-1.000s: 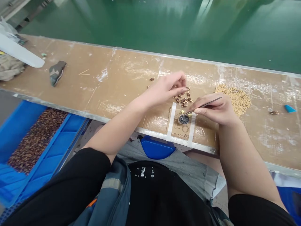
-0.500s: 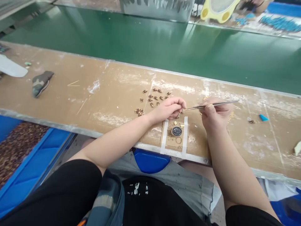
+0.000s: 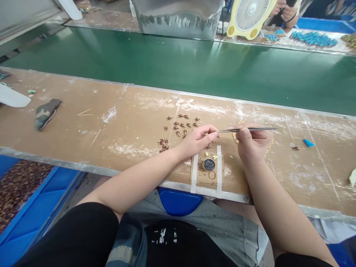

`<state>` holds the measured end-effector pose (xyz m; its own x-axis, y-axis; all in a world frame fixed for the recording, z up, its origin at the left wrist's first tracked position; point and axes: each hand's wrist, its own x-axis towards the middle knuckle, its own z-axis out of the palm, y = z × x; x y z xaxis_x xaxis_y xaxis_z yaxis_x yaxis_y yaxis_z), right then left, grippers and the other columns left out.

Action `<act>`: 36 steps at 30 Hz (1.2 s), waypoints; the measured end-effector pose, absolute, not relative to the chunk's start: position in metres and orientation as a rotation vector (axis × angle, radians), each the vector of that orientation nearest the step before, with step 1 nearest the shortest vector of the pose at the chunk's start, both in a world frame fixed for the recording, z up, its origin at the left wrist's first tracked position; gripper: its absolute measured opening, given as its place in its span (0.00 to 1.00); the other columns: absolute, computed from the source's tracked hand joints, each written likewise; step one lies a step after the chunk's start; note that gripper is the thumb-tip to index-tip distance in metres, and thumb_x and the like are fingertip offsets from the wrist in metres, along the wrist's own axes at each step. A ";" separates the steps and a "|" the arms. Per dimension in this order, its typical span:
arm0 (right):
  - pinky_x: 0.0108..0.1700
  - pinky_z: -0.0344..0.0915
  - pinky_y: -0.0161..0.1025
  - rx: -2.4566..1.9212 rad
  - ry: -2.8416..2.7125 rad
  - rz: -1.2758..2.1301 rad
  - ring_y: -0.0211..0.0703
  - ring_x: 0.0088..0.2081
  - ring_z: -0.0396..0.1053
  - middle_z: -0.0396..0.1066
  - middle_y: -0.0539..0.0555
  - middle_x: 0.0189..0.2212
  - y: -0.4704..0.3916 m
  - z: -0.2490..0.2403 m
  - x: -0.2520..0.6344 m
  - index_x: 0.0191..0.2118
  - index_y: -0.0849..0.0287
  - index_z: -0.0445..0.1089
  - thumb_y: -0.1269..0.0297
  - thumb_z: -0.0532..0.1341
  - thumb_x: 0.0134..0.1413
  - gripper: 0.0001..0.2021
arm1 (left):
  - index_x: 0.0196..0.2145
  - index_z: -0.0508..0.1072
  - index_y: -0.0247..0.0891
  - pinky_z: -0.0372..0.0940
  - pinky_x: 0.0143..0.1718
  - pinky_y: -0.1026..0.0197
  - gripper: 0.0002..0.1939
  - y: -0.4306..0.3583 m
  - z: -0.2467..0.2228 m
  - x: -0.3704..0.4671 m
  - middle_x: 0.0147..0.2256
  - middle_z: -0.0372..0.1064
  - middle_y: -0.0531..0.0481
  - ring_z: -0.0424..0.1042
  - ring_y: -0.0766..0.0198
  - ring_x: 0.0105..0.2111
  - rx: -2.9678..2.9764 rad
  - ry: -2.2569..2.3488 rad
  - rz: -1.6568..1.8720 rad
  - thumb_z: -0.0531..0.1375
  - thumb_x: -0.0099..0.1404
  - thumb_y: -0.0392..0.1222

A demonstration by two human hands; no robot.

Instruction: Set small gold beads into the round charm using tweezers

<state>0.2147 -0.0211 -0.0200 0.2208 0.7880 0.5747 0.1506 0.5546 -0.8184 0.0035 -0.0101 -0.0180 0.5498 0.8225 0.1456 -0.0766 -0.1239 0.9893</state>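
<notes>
My right hand (image 3: 253, 142) is closed round metal tweezers (image 3: 261, 129), whose tips point left and reach the fingertips of my left hand (image 3: 202, 139). The fingers of my left hand are pinched together; what they hold is too small and hidden to make out. Small brown and gold pieces (image 3: 182, 124) lie spread beyond my left wrist, with a tighter heap (image 3: 163, 144) beside the forearm. Below the hands, a small round pot of dark stuff (image 3: 209, 164) stands between two white tape strips (image 3: 219, 170). Little yellow pieces (image 3: 236, 139) lie partly hidden behind my right hand.
A green belt (image 3: 167, 63) runs behind the brown tabletop (image 3: 133, 122). Beyond it stand a clear bin (image 3: 178, 22), a yellow fan (image 3: 251, 16) and another person's hands (image 3: 287, 13). A camouflage-patterned piece (image 3: 46, 114) lies left, a blue scrap (image 3: 308, 142) right.
The tweezer tips have come level and now meet my left fingertips. The view has tilted up a little, so more of the fan and the bin shows.
</notes>
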 end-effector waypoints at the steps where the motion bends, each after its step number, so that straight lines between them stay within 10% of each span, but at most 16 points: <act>1: 0.29 0.70 0.42 -0.918 -1.298 0.548 0.38 0.21 0.65 0.73 0.48 0.23 -0.022 -0.020 0.214 0.29 0.49 0.80 0.39 0.75 0.56 0.20 | 0.41 0.76 0.40 0.67 0.35 0.61 0.14 -0.010 -0.020 0.003 0.37 0.72 0.49 0.69 0.66 0.34 1.538 0.681 0.893 0.60 0.77 0.53; 31: 0.23 0.53 0.40 -0.975 -1.225 0.657 0.36 0.20 0.56 0.63 0.44 0.17 -0.022 -0.019 0.214 0.32 0.50 0.80 0.38 0.76 0.56 0.20 | 0.45 0.82 0.41 0.69 0.36 0.58 0.13 -0.011 -0.022 0.003 0.40 0.80 0.46 0.73 0.63 0.35 1.601 0.769 0.993 0.63 0.76 0.52; 36: 0.23 0.63 0.41 -0.846 -1.474 0.847 0.39 0.20 0.65 0.73 0.49 0.20 -0.027 -0.012 0.217 0.29 0.49 0.82 0.39 0.76 0.55 0.19 | 0.51 0.83 0.40 0.71 0.36 0.62 0.11 -0.003 -0.023 0.002 0.43 0.83 0.44 0.77 0.65 0.37 1.422 0.842 1.058 0.64 0.75 0.45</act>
